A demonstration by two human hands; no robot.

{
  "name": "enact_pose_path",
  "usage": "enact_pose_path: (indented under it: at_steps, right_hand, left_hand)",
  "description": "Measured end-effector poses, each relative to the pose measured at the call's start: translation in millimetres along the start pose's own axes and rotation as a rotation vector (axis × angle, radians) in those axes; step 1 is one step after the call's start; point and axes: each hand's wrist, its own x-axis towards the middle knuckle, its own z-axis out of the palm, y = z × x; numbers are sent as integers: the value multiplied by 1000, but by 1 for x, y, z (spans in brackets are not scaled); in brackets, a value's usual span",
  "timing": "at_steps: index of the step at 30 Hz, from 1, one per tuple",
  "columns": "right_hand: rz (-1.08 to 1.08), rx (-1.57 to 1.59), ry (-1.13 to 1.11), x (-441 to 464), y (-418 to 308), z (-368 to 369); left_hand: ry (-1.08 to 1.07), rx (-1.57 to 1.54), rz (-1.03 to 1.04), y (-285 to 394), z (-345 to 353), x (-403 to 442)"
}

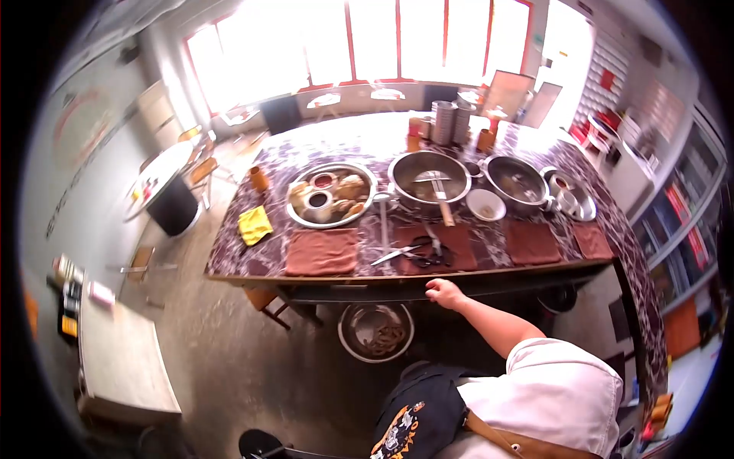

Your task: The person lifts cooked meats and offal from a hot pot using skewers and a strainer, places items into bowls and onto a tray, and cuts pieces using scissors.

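Observation:
My right hand (pixel 443 292) reaches out just in front of the table's near edge, its fingers curled closed. Whether anything is in them is too small to tell. My left hand is out of view. Nearest on the tabletop lie scissors (pixel 405 252) with open blades and black handles, on a brown towel (pixel 459 249). Behind them stands a metal pot (pixel 397 183) with a wooden-handled utensil (pixel 443 205) resting in it. Below and left of my hand, a metal basin (pixel 348 348) on the floor holds brown, strip-like pieces.
The marbled table (pixel 264 222) carries a round metal tray (pixel 293 206) of food and small bowls, a second pot (pixel 514 200), a white bowl (pixel 486 205) and a yellow cloth (pixel 254 225). A stool (pixel 264 300) stands underneath. At left is a pale bench (pixel 126 359).

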Motion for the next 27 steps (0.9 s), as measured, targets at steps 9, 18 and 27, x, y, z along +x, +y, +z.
enact_pose_path:
  at_steps: [9,18,27]
  right_hand:
    - [-163,-1,727,107,13,-137]
    - [1,-78,332,222,-25,-192]
    - [-32,-592,245,311,2,-336]
  left_hand:
    - [-538,-374,-227,147,47,-231]
    - [-859,-520,-1037,216,19,-373]
    - [-749,-578,-959,260,58,-319]
